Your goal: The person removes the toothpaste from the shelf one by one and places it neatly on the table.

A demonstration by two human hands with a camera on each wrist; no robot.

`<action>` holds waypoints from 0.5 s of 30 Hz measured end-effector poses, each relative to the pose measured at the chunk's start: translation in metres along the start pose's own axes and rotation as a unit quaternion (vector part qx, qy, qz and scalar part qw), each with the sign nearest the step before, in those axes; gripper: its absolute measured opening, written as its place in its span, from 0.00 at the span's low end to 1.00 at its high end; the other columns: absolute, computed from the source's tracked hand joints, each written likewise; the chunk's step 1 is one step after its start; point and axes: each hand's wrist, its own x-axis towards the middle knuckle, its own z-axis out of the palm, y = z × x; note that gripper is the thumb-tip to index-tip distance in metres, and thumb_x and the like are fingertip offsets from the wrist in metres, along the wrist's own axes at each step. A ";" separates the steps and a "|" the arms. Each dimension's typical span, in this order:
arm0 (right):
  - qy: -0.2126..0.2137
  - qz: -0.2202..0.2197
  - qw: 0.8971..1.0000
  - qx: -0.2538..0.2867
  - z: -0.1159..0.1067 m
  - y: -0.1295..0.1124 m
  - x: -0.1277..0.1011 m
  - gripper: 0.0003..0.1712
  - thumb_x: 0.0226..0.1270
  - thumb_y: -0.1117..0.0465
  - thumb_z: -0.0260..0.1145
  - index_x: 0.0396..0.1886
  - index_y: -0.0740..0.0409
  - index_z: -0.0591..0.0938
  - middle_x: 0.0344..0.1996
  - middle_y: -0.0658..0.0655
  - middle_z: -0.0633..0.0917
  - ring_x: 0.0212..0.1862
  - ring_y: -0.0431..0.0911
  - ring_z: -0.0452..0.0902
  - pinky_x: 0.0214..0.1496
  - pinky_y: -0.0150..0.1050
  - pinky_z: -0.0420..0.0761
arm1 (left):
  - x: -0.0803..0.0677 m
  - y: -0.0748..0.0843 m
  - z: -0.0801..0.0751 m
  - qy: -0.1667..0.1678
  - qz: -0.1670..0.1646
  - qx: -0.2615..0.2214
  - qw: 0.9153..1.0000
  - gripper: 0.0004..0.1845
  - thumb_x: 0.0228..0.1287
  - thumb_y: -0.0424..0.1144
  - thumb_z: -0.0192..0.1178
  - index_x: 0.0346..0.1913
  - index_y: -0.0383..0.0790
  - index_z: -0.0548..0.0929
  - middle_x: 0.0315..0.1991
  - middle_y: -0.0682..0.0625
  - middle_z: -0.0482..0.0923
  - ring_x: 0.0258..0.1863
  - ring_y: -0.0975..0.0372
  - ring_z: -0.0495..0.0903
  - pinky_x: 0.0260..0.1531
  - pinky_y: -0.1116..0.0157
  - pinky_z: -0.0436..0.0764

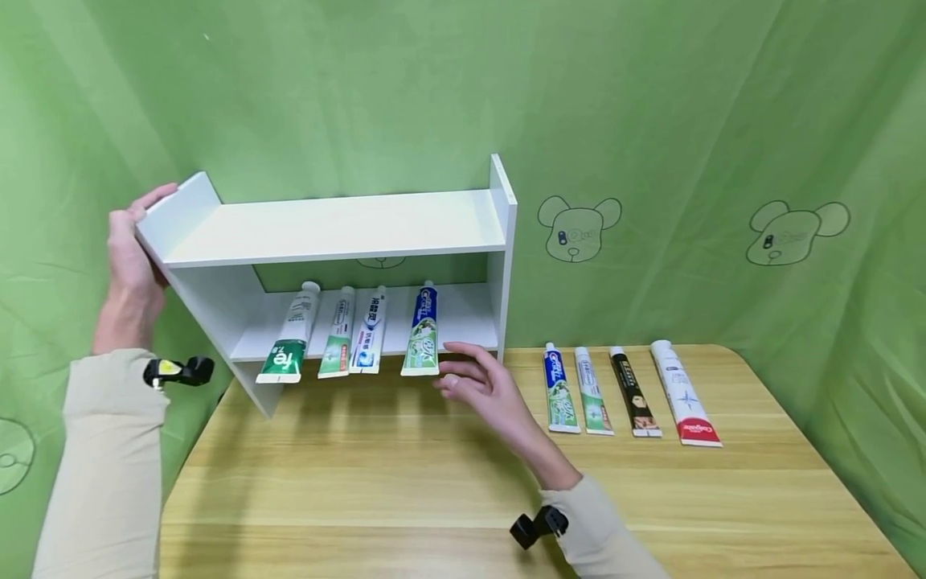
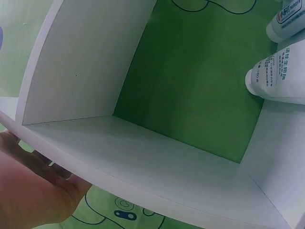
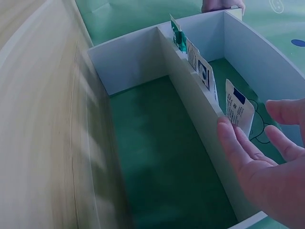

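The left hand (image 1: 133, 269) grips the upper left corner of a white shelf unit (image 1: 340, 229), thumb side wrapped over the end panel, fingers curled around its edge. The right hand (image 1: 481, 382) hovers with its fingers loosely spread and holds nothing; it sits just in front of the shelf unit's lower board, its fingertips (image 1: 452, 378) right beside the flat end of a blue and green toothpaste tube (image 1: 422, 330), though contact cannot be made out.

The shelf unit is plain white board with two tiers, open at the back, and stands at the rear left of a light wooden counter (image 1: 434, 490). Its top tier is bare. Its lower tier carries four toothpaste tubes lying side by side, caps toward the back and flat ends hanging slightly over the front edge: a white and green one (image 1: 289, 338) at the shelf's left end, then a slim green and white one (image 1: 337, 334), a white one with blue print (image 1: 369, 330), and the blue and green tube nearest the right hand.

To the right of the shelf unit, four more tubes (image 1: 633, 390) lie in a row on the counter, caps pointing back. Green cloth (image 1: 687, 121) with bear outlines hangs behind the shelf unit.
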 end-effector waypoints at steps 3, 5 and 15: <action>0.008 0.007 1.000 0.001 0.003 0.001 0.005 0.29 0.73 0.70 0.64 0.72 0.59 0.71 0.58 0.69 0.82 0.54 0.59 0.85 0.56 0.45 0.84 | 0.000 0.000 0.000 0.001 0.001 -0.001 1.000 0.26 0.77 0.50 0.40 0.71 0.51 0.75 0.57 0.50 0.77 0.43 0.62 0.77 0.33 0.69 0.78; 0.014 0.012 1.000 0.000 0.005 0.001 0.007 0.29 0.73 0.70 0.63 0.72 0.60 0.71 0.58 0.70 0.82 0.53 0.59 0.85 0.55 0.45 0.84 | -0.001 0.000 0.000 0.001 0.002 -0.001 1.000 0.26 0.77 0.50 0.39 0.71 0.51 0.75 0.57 0.50 0.77 0.43 0.62 0.77 0.33 0.69 0.78; 0.028 0.032 0.999 0.017 0.015 0.001 0.017 0.27 0.75 0.70 0.62 0.71 0.58 0.73 0.55 0.70 0.82 0.57 0.66 0.82 0.55 0.44 0.84 | -0.001 0.000 0.000 0.002 0.003 0.000 1.000 0.26 0.77 0.50 0.39 0.70 0.51 0.75 0.57 0.50 0.77 0.43 0.62 0.77 0.32 0.69 0.78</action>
